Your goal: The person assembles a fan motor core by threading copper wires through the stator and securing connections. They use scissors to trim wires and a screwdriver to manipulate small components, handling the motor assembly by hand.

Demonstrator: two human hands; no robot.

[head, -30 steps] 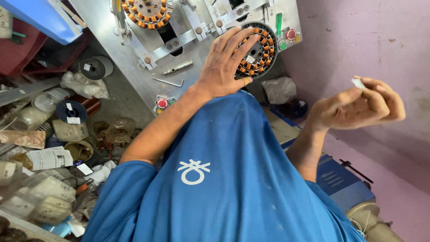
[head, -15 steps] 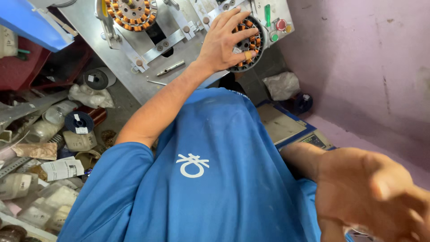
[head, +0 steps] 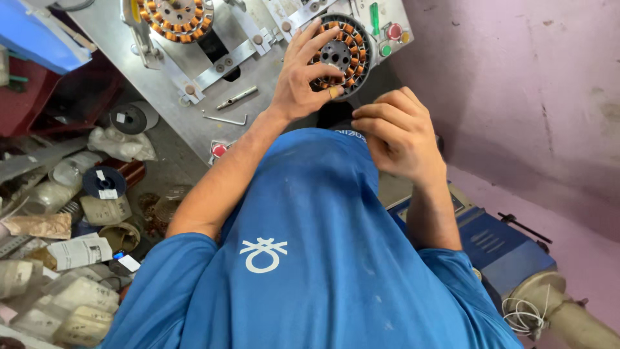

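The left hand (head: 303, 77) lies spread on the round stator with copper-wound teeth (head: 342, 55), fingers splayed over its face and rim, touching rather than clasping it; the stator sits mounted on the grey metal counter (head: 194, 123), near the green and red buttons (head: 386, 40); the right hand (head: 397, 132) hovers just below it, fingers curled inward, its grip half closed, and whether it holds anything cannot be told; a second stator (head: 171, 16) sits further left.

I saw the left hand (head: 303, 74) resting on a wound stator (head: 341, 55) on the machine plate (head: 194, 123); my right hand (head: 397, 132) sat just right of it, a second stator (head: 173, 16) far left.
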